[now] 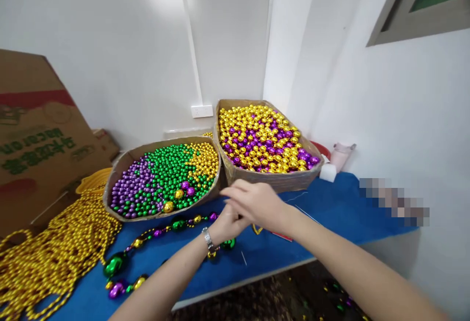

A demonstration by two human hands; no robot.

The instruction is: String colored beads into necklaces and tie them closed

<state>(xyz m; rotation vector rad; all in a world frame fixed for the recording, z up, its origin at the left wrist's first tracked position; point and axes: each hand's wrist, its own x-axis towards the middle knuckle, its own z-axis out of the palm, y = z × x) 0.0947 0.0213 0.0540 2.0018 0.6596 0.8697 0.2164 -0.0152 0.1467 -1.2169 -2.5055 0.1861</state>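
My left hand (224,225), with a metal watch (208,239) on its wrist, and my right hand (255,204) meet over the front of the table. The right hand's fingers lie across the left fingertips. Both hands are closed, and whatever is between their fingers is hidden. Behind and below the left hand lies a necklace of mixed beads (179,224) in green, gold and purple. Its strand runs left to a large green bead (114,264) and curves back under my left forearm. Another green bead (228,244) shows just below the hands.
A box of purple, green and gold beads (165,164) stands beyond the hands. To its right is a carton of larger gold and purple beads (257,140). Gold bead strands (66,242) are heaped at left by a big cardboard box (33,130). Blue cloth (330,208) covers the table.
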